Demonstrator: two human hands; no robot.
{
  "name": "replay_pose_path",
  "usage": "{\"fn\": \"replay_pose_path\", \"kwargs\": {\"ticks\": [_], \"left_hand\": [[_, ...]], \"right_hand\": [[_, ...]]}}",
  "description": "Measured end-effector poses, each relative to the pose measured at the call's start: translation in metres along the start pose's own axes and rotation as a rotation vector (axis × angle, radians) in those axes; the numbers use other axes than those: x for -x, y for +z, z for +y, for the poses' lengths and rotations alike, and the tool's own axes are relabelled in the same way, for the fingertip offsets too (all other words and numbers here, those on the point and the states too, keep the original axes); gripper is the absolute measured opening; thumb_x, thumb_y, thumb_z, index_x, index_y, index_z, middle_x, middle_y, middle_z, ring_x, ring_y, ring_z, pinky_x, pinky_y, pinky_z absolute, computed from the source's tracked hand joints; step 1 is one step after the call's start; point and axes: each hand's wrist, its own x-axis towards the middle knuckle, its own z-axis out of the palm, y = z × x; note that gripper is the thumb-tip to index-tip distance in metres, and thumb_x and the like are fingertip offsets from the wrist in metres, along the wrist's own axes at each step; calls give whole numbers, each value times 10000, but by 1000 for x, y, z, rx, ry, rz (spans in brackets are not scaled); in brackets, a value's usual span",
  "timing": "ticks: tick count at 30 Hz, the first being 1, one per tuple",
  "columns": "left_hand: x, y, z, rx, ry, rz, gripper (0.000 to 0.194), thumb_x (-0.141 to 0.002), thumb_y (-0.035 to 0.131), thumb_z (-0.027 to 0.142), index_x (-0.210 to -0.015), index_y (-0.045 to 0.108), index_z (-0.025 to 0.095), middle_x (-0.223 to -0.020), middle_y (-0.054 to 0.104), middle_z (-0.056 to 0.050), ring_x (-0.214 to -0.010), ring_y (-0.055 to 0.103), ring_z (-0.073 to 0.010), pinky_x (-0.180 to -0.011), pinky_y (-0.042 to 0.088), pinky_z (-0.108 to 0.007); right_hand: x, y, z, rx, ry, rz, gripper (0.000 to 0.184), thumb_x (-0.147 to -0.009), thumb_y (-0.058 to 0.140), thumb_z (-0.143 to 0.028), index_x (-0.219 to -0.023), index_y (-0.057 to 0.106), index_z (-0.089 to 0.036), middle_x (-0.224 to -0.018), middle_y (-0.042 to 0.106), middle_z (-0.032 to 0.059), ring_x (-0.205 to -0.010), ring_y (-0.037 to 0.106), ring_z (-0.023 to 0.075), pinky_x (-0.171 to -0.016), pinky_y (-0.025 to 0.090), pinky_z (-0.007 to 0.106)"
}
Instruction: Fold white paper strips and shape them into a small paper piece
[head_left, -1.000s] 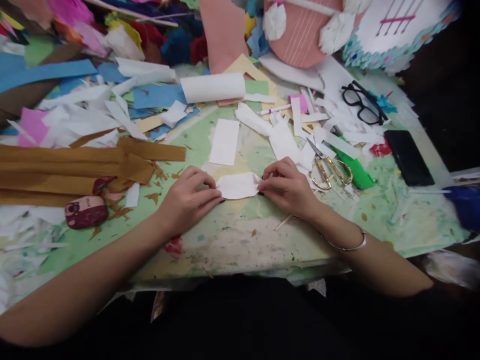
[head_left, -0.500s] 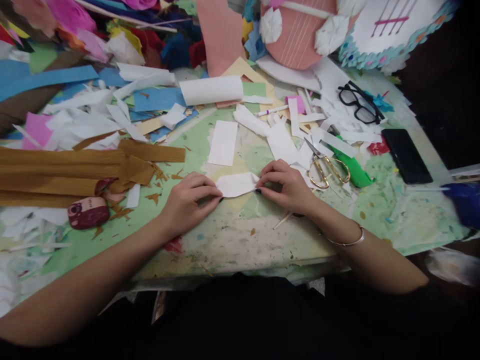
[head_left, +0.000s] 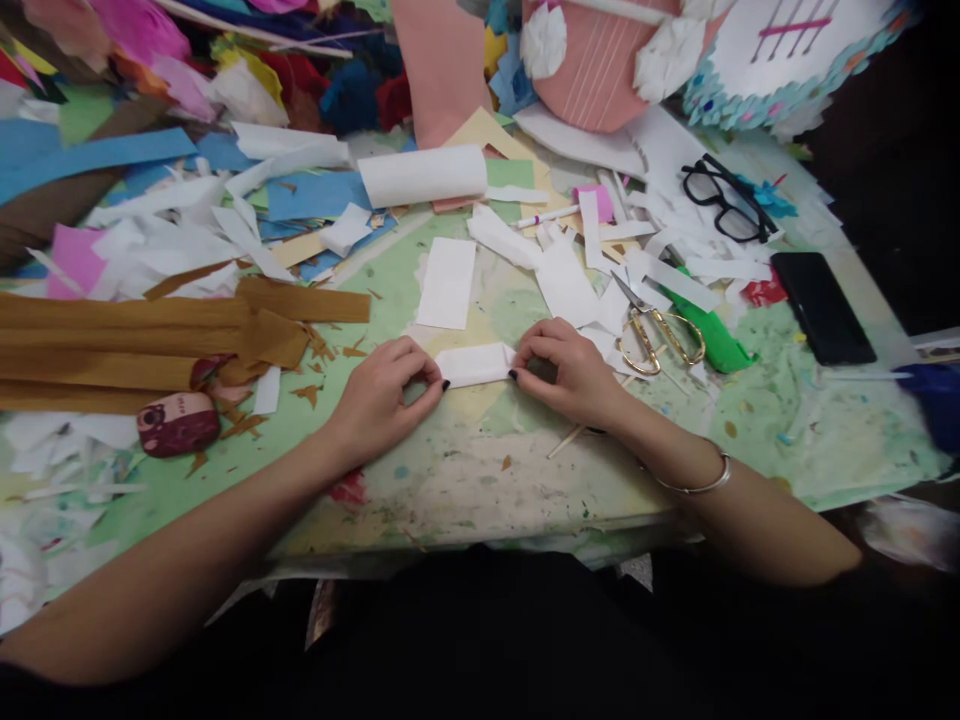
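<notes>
Well, I had the white paper strip point(head_left: 475, 366) lying lengthwise from left hand point(head_left: 381, 392) to right hand point(head_left: 571, 372), each grip pinching an end, neither hand nearer.

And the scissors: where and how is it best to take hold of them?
I would probably grip the scissors by their gold handles, coming from the near side with the right hand, once it is free of the paper strip. Both loops lie toward the person, while the blades point away, to the left, among white scraps. The right hand is also the closer one.
</notes>
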Motion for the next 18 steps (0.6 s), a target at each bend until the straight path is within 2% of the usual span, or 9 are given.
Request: {"fn": "replay_pose_path", "kwargs": {"ticks": [13,18], "left_hand": [[-4,5,3,-87,-17,3,92,-789,549,189,-710,503,196,-722,524,-11,-709,488,-165,-649,381,-304],[-4,4,5,-83,-50,12,90,-773,568,181,-753,481,198,-715,521,2,-680,469,-155,-620,364,-292]], "right_hand": [[-1,8,-7,67,69,70,119,-738,601,-126,-698,529,-211,-843,577,58,-849,499,222,-756,426,376],[-1,9,-6,51,78,71,139,-735,614,-119,-690,525,-216,-841,580,54,-847,501,224,-759,427,387]]}}
